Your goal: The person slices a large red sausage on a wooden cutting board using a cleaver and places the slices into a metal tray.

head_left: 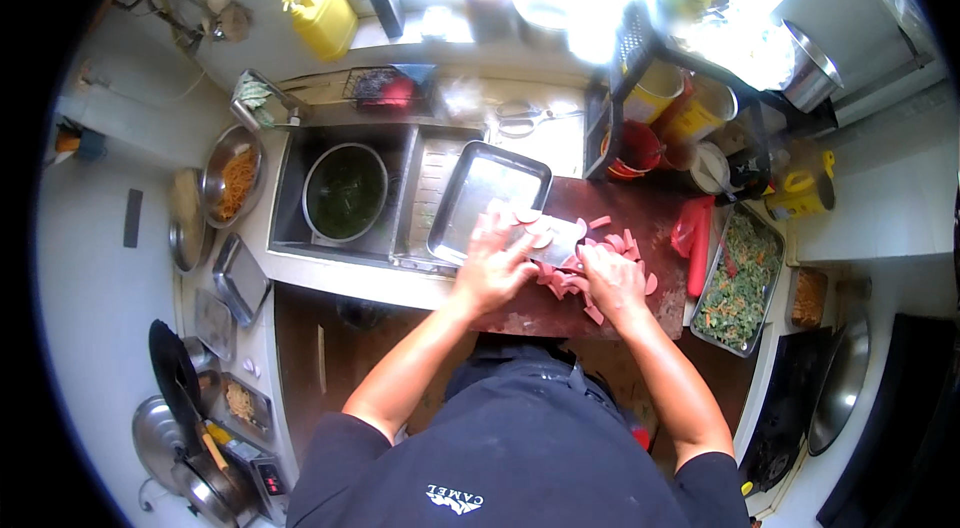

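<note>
My right hand (614, 280) is closed at the right end of a cleaver, its grip mostly hidden under the fingers. The broad shiny blade (556, 246) lies flat toward the left, with pink sausage slices (540, 231) on it. My left hand (488, 263) has its fingers spread at the left end of the blade, touching the slices, beside the near right corner of a metal tray (465, 190). More cut sausage pieces (592, 310) are scattered around my right hand on the reddish-brown cutting board (530, 316).
Left of the tray, a sink (290, 190) holds a round pot (384, 190) of dark green contents. A tray of chopped greens (738, 288) and a red sausage-shaped roll (699, 258) lie right of the board. Behind stands a black rack (598, 128) with containers.
</note>
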The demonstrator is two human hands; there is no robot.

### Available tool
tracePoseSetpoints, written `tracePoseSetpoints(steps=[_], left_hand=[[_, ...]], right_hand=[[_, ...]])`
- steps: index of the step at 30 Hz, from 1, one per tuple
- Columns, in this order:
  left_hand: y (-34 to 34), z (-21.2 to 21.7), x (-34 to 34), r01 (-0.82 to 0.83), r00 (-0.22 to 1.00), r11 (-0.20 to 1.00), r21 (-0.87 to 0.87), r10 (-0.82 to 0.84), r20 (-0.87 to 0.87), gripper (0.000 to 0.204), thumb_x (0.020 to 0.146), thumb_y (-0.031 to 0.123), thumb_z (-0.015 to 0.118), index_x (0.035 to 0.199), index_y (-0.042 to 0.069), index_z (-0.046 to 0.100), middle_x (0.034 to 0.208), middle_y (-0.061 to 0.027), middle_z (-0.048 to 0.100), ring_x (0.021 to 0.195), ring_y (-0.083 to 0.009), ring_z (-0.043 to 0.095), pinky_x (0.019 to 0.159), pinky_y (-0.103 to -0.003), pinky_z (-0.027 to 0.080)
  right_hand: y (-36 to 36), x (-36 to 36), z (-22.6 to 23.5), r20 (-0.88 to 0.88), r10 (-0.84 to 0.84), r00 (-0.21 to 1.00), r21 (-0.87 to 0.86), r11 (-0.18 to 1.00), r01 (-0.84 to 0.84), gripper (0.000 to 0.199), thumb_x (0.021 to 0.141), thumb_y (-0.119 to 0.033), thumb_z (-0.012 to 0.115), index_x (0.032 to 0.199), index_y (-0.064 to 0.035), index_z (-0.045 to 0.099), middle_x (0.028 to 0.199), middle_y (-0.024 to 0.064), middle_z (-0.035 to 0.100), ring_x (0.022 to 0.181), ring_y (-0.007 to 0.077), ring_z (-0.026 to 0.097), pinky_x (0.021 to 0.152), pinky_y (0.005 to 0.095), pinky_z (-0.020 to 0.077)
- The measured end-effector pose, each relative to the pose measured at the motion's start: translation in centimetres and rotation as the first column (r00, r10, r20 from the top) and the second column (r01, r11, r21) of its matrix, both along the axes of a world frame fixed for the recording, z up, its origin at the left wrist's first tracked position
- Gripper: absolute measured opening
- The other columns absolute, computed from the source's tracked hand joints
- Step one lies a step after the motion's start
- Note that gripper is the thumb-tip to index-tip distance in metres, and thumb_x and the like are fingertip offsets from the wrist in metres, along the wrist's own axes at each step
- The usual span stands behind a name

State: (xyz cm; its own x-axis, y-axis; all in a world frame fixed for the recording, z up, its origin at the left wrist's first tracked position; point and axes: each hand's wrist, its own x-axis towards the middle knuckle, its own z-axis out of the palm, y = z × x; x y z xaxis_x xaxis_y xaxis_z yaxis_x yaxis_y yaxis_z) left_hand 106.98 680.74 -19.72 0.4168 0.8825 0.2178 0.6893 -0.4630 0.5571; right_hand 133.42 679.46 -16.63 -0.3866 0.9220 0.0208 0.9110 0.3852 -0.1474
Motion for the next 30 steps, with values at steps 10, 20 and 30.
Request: tracePoseSetpoints(steps=[10, 20, 30], left_hand=[[1.5, -6.4, -1.5, -0.225, 0.956, 0.963, -0.147, 0.189, -0.225, 0.081, 0.103, 0.067, 0.053, 0.172, 0.032, 0.031, 0.181, -0.0184, 0.007, 0.165, -0.0479, 0.002, 0.132, -0.064, 0.005], [1.1, -4.2, 2.2, -0.121, 0.993, 0.991, 0.05, 0.121, -0.009, 0.084, 0.099, 0.064, 0.063, 0.168, 0.022, 0.041, 0.178, -0.0223, 0.018, 0.163, -0.0485, 0.019, 0.128, -0.065, 0.021], [-5.6, -7.4, 13.6, 0.342, 0.912, 0.939, -0.021, -0.337, -0.234, 0.101, 0.079, 0.056, 0.084, 0.167, 0.028, 0.041, 0.178, -0.0174, 0.025, 0.165, -0.0387, 0.02, 0.133, -0.053, 0.016]], right_hand=[[0.4, -1.5, -0.6, 0.013, 0.094, 0.995, 0.054, 0.994, -0.095, 0.047, 0.087, -0.049, 0.079, 0.111, -0.0122, 0.064, 0.091, 0.0061, 0.068, 0.083, 0.0234, 0.074, 0.067, 0.0377, 0.0589], [-9.3, 9.5, 1.0, -0.32, -0.378, 0.868, -0.233, 0.92, 0.315, 0.057, 0.093, -0.042, 0.082, 0.14, -0.0162, 0.063, 0.102, 0.0191, 0.079, 0.091, 0.0413, 0.078, 0.073, 0.0521, 0.0605], [-25.9, 13.1, -8.4, -0.528, -0.829, -0.182, -0.827, 0.454, 0.332, 0.017, 0.105, -0.013, 0.069, 0.101, -0.0067, 0.054, 0.072, 0.0014, 0.059, 0.054, 0.0094, 0.056, 0.049, 0.0254, 0.0495]])
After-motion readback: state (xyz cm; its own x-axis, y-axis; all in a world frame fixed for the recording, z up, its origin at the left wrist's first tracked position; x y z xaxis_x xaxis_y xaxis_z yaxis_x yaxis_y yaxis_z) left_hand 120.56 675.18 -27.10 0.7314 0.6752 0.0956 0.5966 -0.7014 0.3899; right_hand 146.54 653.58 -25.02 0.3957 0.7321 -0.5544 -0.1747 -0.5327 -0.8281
